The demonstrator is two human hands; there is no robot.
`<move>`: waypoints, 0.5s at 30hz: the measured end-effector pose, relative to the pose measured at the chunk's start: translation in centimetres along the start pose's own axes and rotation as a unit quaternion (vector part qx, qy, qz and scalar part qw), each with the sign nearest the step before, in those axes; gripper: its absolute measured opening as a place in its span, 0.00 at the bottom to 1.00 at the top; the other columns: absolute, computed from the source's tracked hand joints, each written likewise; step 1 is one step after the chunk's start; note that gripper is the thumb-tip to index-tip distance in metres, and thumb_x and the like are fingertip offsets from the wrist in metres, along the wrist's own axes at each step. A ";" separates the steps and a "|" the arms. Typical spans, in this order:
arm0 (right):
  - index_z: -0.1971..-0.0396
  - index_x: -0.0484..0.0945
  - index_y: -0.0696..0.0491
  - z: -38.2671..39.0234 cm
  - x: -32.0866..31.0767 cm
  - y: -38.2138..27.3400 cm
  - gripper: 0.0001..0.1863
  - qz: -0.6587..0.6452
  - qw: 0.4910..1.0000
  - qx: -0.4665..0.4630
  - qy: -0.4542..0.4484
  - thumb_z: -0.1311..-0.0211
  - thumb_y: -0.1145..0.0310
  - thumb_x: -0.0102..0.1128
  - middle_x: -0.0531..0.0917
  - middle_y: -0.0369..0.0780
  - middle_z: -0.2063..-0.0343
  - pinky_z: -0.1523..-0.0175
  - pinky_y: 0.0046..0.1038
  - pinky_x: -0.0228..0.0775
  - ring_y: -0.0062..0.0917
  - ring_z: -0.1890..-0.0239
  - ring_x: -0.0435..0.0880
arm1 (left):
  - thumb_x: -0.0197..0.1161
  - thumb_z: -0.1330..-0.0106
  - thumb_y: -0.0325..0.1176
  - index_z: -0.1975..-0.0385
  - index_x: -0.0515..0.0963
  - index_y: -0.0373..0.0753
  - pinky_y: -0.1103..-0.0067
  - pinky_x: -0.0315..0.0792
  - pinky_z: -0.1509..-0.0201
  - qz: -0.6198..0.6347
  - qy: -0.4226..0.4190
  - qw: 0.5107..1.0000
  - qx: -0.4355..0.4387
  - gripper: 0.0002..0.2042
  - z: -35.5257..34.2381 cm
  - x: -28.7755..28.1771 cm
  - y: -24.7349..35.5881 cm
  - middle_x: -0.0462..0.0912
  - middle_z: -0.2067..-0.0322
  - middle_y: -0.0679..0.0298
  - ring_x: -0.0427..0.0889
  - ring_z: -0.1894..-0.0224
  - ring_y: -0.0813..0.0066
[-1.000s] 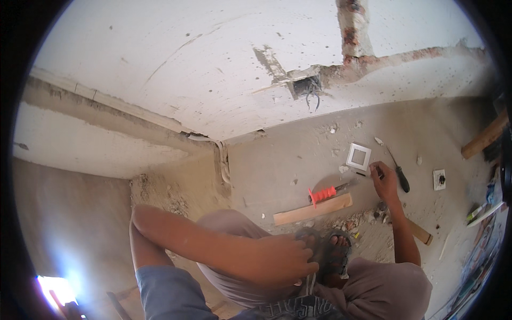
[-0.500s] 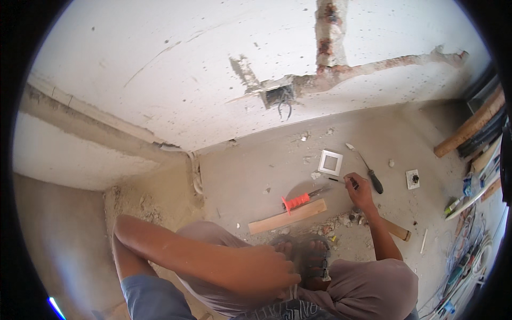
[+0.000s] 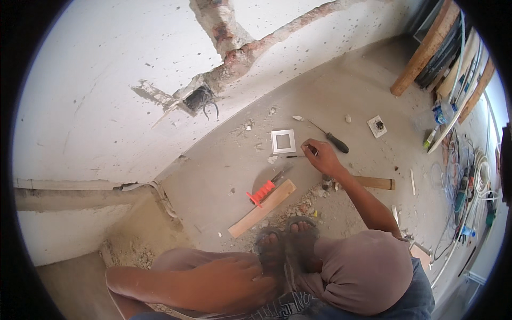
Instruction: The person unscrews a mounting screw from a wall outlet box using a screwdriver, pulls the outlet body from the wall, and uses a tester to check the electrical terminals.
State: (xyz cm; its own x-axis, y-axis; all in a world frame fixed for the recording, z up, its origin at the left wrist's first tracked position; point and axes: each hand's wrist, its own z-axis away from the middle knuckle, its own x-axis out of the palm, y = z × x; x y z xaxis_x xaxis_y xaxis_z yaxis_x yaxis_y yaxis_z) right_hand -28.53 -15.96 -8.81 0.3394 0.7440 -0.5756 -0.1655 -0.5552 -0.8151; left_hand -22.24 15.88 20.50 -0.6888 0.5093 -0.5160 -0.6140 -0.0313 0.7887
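Note:
My right hand (image 3: 324, 158) is closed round a small screwdriver with a dark handle (image 3: 313, 150), its thin shaft pointing left. It hovers just right of a white square frame (image 3: 274, 142) lying on the floor. Beyond the hand lies a longer screwdriver with a dark handle (image 3: 337, 143). My left hand (image 3: 234, 280) rests on my left leg, fingers laid out and slightly blurred, holding nothing. In front of my feet is a chisel with a red hand guard (image 3: 262, 192), beside a wooden strip (image 3: 264, 209).
A hammer's wooden handle (image 3: 376, 183) lies beneath my right forearm. A white square socket piece (image 3: 377, 126) sits farther right. The wall has a recessed box (image 3: 198, 98) with loose wires. Coiled cable (image 3: 481, 168), rubble (image 3: 309, 204) and leaning timber (image 3: 426, 45) are at the right and underfoot.
The view has turned to the right, so the wall and floor things appear shifted left and tilted. My right hand still holds the small screwdriver near the white frame; my left hand stays on my leg.

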 end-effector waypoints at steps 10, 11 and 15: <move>0.65 0.78 0.58 0.4 -0.6 0.4 0.07 0.003 1.000 0.025 0.002 0.37 0.70 0.57 0.82 0.46 0.77 0.67 0.33 0.73 0.35 0.76 0.82 | 0.55 0.30 0.37 0.63 0.71 0.38 0.67 0.72 0.54 0.028 0.008 1.000 0.012 0.09 0.0 -0.4 -0.3 0.75 0.67 0.57 0.77 0.61 0.58; 0.65 0.78 0.58 0.3 -0.5 0.3 0.07 -0.003 1.000 0.024 0.000 0.37 0.70 0.58 0.82 0.46 0.77 0.67 0.33 0.73 0.35 0.76 0.82 | 0.55 0.30 0.38 0.63 0.70 0.38 0.67 0.72 0.54 0.025 0.012 0.999 0.016 0.09 0.1 -0.3 -0.5 0.75 0.67 0.57 0.77 0.61 0.58; 0.65 0.78 0.58 0.3 -0.4 0.7 0.07 -0.013 1.000 0.014 0.007 0.37 0.70 0.58 0.82 0.46 0.77 0.68 0.33 0.73 0.35 0.76 0.82 | 0.55 0.30 0.38 0.61 0.70 0.38 0.66 0.72 0.55 0.032 0.010 0.999 0.022 0.10 -0.1 -0.2 -0.7 0.75 0.67 0.57 0.77 0.61 0.58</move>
State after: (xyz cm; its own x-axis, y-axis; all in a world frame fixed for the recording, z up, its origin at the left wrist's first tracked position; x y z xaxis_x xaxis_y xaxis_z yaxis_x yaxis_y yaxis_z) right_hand -29.06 -16.54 -9.22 0.3568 0.7526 -0.5535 -0.1820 -0.5251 -0.8313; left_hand -21.72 15.73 20.05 -0.7345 0.4897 -0.4697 -0.5509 -0.0261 0.8342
